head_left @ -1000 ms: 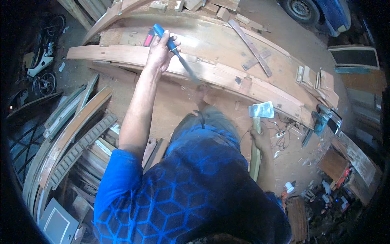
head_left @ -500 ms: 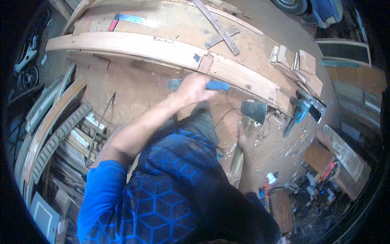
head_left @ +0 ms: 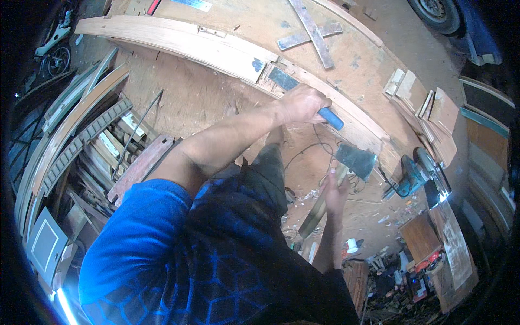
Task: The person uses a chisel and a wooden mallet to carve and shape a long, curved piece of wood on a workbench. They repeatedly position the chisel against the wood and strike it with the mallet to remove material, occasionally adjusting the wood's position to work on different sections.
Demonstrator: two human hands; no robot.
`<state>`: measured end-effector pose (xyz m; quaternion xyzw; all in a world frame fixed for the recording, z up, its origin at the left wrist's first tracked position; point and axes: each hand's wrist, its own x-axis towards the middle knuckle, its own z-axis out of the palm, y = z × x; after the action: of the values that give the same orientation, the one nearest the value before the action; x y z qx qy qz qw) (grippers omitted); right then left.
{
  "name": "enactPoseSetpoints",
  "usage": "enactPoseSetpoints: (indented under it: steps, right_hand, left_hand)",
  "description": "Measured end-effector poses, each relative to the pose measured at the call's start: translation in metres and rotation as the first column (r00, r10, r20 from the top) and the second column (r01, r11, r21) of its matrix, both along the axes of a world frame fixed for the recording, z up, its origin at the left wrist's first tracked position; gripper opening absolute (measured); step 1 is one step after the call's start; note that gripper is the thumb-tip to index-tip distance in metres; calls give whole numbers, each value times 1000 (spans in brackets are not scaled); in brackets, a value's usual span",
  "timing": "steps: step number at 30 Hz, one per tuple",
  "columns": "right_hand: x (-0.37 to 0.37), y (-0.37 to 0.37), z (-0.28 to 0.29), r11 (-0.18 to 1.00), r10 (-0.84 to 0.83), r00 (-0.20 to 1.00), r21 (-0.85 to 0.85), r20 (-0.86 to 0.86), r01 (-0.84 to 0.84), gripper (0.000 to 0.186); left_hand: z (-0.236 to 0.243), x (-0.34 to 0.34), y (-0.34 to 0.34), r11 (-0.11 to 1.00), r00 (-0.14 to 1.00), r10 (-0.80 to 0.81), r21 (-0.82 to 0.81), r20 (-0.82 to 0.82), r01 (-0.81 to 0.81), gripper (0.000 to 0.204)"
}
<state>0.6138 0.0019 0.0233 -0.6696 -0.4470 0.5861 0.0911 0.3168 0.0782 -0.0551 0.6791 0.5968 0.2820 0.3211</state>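
Note:
My left hand (head_left: 306,104) is closed around a chisel (head_left: 283,78) with a broad dark blade and a blue handle, whose end sticks out past my fist. The blade lies over a pale wooden beam (head_left: 184,42), at a notch beside a dark blue stain; whether it touches the wood I cannot tell. Lower and to the right, my right hand (head_left: 336,192) grips the wooden shaft of a hatchet (head_left: 356,161), close under its dark, flared head. The head is apart from the chisel handle.
Two flat metal strips (head_left: 314,35) lie crossed on the wooden work surface. Stacked boards (head_left: 420,103) and a teal circular saw (head_left: 414,176) are to the right, a cord trailing near the hatchet. Timber and a ladder-like piece (head_left: 86,146) fill the left. A vehicle wheel (head_left: 439,13) shows far right.
My left hand has moved right and forward, and the chisel blade now lies over the beam instead of below it. The hatchet is still in my right hand. The view has shifted.

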Motion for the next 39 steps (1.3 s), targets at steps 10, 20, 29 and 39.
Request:
enactPoseSetpoints:
  steps: [10,20,29,39]
  right_hand:
    - [-78,44,31,901,-343,922,215,-181,377,39]
    - [-67,55,42,875,-386,848,148,-364,461,34]
    - [-83,42,24,877,119,993,468,6,-107,19]
    - [-109,60,26,984,-174,974,6,-146,177,26]
  left_hand:
    - [-6,7,15,976,983,160,165,-88,-144,19]
    - [1,-5,4,969,993,117,220,-9,-112,21]
    - [-6,-5,9,955,986,164,245,28,-165,28]
    - [-12,-1,9,956,972,225,207,-72,-206,26]
